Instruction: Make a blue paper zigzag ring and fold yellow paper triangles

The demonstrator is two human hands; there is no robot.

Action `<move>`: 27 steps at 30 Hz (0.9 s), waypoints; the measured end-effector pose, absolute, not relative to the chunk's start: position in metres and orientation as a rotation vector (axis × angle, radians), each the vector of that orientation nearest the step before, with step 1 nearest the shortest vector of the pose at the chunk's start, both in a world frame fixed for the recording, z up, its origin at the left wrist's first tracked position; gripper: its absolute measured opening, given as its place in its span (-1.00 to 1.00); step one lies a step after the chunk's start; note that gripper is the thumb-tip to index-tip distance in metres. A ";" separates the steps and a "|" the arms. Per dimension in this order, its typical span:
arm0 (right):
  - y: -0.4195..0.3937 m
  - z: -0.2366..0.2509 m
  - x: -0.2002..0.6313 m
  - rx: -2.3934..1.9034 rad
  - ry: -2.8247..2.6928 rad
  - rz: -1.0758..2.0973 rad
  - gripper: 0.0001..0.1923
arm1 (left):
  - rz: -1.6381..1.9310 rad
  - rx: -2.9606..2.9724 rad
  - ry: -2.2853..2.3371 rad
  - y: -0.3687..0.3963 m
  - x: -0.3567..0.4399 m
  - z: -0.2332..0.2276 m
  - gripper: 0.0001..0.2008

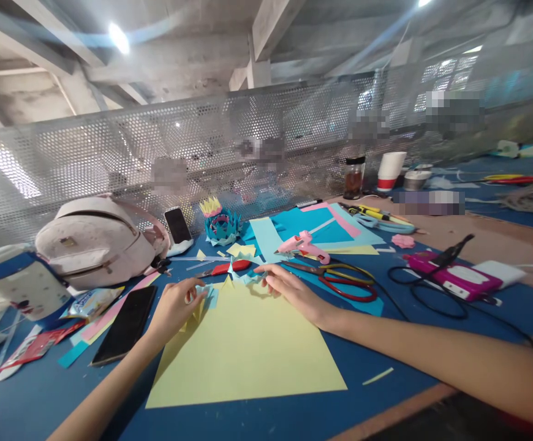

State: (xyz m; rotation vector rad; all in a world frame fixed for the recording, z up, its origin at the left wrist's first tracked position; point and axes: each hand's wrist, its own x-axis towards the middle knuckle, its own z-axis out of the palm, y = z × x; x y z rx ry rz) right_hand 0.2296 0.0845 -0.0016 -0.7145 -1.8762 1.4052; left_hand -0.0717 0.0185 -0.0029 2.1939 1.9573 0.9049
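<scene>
A large sheet of yellow paper (252, 343) lies flat in front of me. My left hand (174, 306) rests by its upper left edge, fingers curled, thumb and forefinger closed at a small light blue paper piece (212, 297). Folded yellow points (195, 318) stick out under that hand. My right hand (291, 295) hovers over the upper right of the sheet, fingers apart, beside a pointed light blue paper strip (247, 278). Whether the right fingertips touch the strip is hard to make out. Just beyond lies a red-handled cutter (230, 267).
Right of the sheet lie scissors (347, 282), a pink glue gun (304, 246) and a magenta box with a black cable (454, 275). A blue paper crown (223, 228) stands behind. On the left are a black phone (126, 324), a backpack (94, 239) and a white-and-blue container (25, 285).
</scene>
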 end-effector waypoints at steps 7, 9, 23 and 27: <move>0.080 0.002 0.232 -0.776 -1.865 1.364 -0.54 | 0.779 2.336 1.955 0.012 -0.062 -0.002 -0.78; 0.080 0.002 0.232 -0.783 -1.856 1.360 -0.55 | 0.730 2.413 1.910 0.010 -0.057 -0.001 -0.76; 0.078 0.000 0.231 -0.543 -2.188 1.079 -0.63 | 0.404 2.544 1.747 -0.002 -0.032 0.008 -0.71; 0.073 0.001 0.231 -0.547 -2.327 0.974 -0.66 | 0.395 2.535 1.726 -0.004 -0.030 0.011 -0.71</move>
